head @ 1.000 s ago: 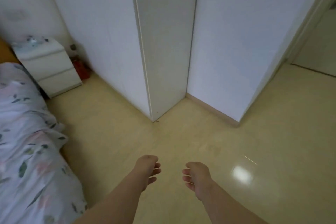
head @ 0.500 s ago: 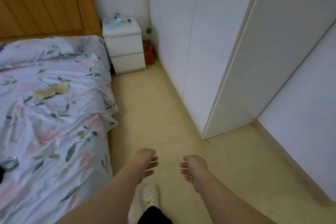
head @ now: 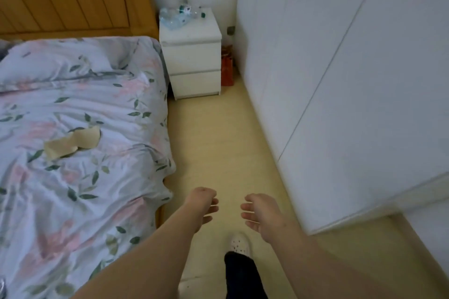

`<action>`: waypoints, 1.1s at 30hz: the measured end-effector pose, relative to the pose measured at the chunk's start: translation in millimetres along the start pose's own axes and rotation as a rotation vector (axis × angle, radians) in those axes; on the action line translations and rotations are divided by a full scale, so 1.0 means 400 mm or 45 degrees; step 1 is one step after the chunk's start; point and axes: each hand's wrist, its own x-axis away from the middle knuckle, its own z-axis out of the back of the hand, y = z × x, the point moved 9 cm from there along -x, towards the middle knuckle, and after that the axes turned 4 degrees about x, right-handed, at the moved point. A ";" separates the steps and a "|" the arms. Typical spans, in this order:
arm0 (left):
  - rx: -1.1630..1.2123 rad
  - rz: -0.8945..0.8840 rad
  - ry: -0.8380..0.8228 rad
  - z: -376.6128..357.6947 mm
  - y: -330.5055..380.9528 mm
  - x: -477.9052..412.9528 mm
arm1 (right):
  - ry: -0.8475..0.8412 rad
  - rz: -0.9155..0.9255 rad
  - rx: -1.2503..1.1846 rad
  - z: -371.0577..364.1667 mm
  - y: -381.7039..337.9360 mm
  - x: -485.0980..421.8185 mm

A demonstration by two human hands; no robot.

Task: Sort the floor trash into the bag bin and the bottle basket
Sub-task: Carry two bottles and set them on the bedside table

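Head view is showing left hand (head: 202,204) and right hand (head: 261,213) hanging loosely curled, holding nothing. Clear crumpled plastic bottles (head: 179,16) are lying on the white two-drawer nightstand (head: 194,56), well ahead, so stepping closer before reaching is looking wise.

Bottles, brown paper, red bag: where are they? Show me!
bottles (head: 179,18), head view, on the clear plastic in the middle of the pile.
brown paper (head: 73,143), head view, on its flat middle.
red bag (head: 227,71), head view, on its visible side.
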 end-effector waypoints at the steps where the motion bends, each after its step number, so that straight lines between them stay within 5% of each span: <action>1: 0.013 0.002 0.005 0.004 0.047 -0.036 | -0.008 0.008 0.013 -0.014 -0.053 -0.036; 9: 0.118 -0.039 0.173 0.023 0.507 -0.311 | -0.121 0.026 0.060 -0.136 -0.507 -0.349; 33: -0.026 -0.138 0.135 0.106 1.686 -1.153 | -0.083 0.141 0.279 -0.503 -1.679 -1.070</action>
